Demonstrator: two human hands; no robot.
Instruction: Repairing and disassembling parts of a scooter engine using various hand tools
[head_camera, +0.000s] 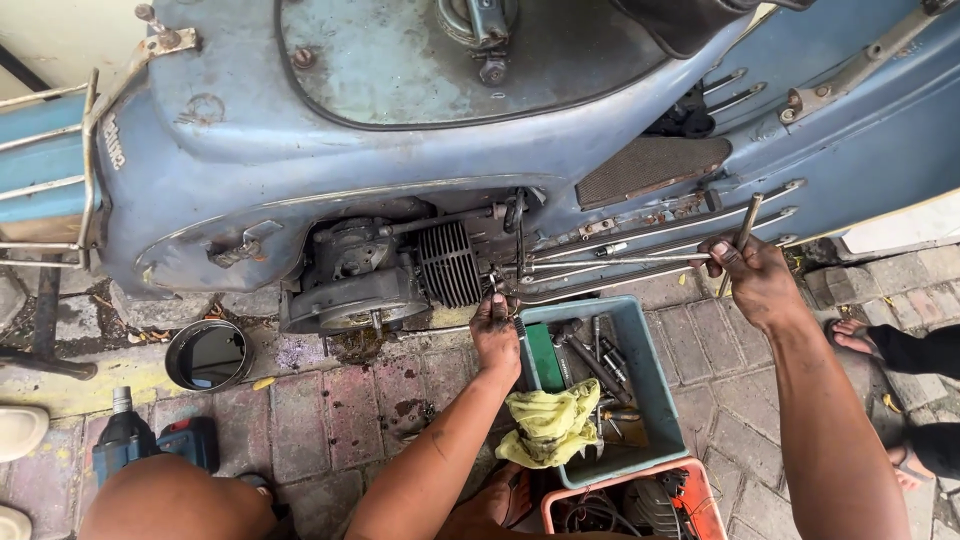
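Note:
An old blue scooter (400, 130) lies over me with its side panel off, showing the finned engine cylinder (449, 262) and grey engine case (355, 285). My left hand (495, 335) reaches under the cylinder, fingers closed at the end of a long metal T-handle wrench (610, 263). My right hand (755, 278) grips the wrench's cross handle (742, 238) out to the right, beside the scooter's floorboard rails.
A blue-green bin (655, 385) of sockets and tools with a yellow rag (550, 425) sits on the brick paving below my hands. An orange crate (700, 495) lies nearer me. A round black cover (207, 354) and a power tool (150, 440) rest left. Another person's sandalled feet (860, 340) stand right.

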